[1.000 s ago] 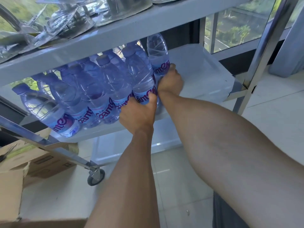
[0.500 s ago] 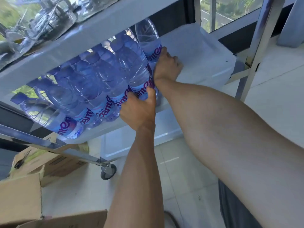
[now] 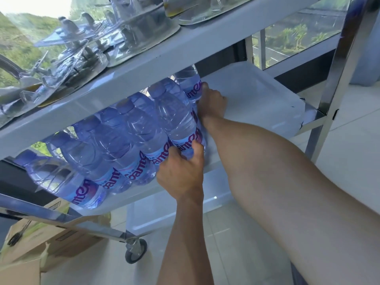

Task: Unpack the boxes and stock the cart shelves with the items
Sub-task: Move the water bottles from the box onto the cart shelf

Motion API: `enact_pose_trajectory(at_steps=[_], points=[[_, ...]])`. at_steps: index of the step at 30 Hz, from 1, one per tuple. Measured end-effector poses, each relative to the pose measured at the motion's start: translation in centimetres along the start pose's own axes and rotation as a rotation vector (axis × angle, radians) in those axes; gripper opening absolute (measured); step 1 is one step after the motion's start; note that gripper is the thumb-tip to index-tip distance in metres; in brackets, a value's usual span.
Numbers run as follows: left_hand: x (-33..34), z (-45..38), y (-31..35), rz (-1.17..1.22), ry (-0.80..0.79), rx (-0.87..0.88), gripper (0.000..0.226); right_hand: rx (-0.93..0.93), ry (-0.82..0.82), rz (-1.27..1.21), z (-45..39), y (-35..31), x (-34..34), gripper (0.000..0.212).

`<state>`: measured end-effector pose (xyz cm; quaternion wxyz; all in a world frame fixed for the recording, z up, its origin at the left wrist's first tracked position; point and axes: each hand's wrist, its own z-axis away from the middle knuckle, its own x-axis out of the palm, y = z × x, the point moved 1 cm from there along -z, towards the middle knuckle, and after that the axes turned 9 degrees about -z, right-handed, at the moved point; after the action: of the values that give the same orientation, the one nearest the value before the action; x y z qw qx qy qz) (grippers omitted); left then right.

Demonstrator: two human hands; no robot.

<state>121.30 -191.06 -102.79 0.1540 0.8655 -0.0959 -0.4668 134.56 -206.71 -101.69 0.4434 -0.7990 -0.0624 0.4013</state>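
Observation:
A shrink-wrapped pack of blue water bottles (image 3: 123, 145) with purple lettering stands on the cart's white middle shelf (image 3: 257, 95), filling its left part. My left hand (image 3: 181, 173) grips the pack's near right corner, thumb up on a bottle label. Further back, my right hand (image 3: 211, 101) holds the pack's right side at a rear bottle, fingers curled against it.
The top shelf (image 3: 144, 64) carries several clear blister packs. Chrome cart posts (image 3: 341, 64) rise on the right, and a castor wheel (image 3: 135, 250) sits below. Open cardboard boxes (image 3: 47, 241) lie on the tiled floor at the lower left. Windows are behind the cart.
The view has shifted; both hands keep their hold on the pack's right side, and the pack sits slightly deeper on the shelf.

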Motion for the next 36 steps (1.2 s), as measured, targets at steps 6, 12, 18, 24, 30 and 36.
enact_pose_trajectory(at_steps=[6, 12, 18, 24, 30, 36], points=[[-0.1, 0.0, 0.0, 0.013, -0.019, 0.009, 0.052, -0.040, -0.011, -0.001, -0.3, 0.4, -0.2, 0.031], [-0.5, 0.1, 0.0, 0.038, -0.040, -0.011, 0.054, -0.033, -0.053, 0.035, 0.3, 0.8, -0.9, 0.035], [-1.5, 0.7, -0.5, 0.054, -0.071, -0.005, 0.047, -0.133, -0.080, 0.175, 2.0, 0.8, -2.0, 0.040], [-3.2, 2.4, -0.8, -0.054, 0.117, 0.140, 0.069, -0.216, -0.104, 0.279, 3.9, 1.1, -3.1, 0.049], [-4.3, 1.3, -0.4, -0.129, 0.055, -0.111, 0.111, -0.133, -0.115, 0.342, 6.2, 1.3, -4.2, 0.056], [-3.6, 3.6, -0.8, -0.243, -0.032, 0.094, 0.110, -0.180, -0.086, 0.322, 8.1, 1.2, -5.0, 0.051]])
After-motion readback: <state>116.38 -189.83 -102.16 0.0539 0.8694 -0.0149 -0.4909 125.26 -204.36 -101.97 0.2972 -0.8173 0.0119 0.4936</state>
